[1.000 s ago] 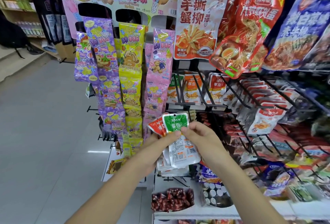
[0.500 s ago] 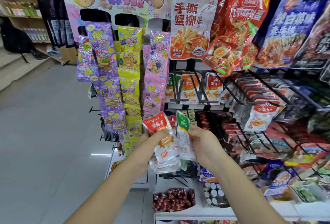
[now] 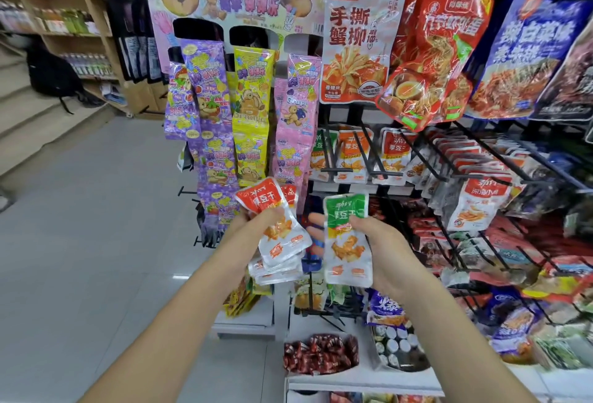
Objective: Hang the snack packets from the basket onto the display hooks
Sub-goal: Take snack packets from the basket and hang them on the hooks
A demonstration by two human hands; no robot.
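Our left hand (image 3: 253, 224) grips red packets (image 3: 282, 242), right hand (image 3: 385, 242) a green packet (image 3: 346, 251); loaded hooks (image 3: 376, 158) crowd 1 o'clock, open floor (image 3: 80, 242) at 9.

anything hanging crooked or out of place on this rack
Yes: the big red packet on the top row hangs tilted, its lower corner overlapping the white packet beside it.
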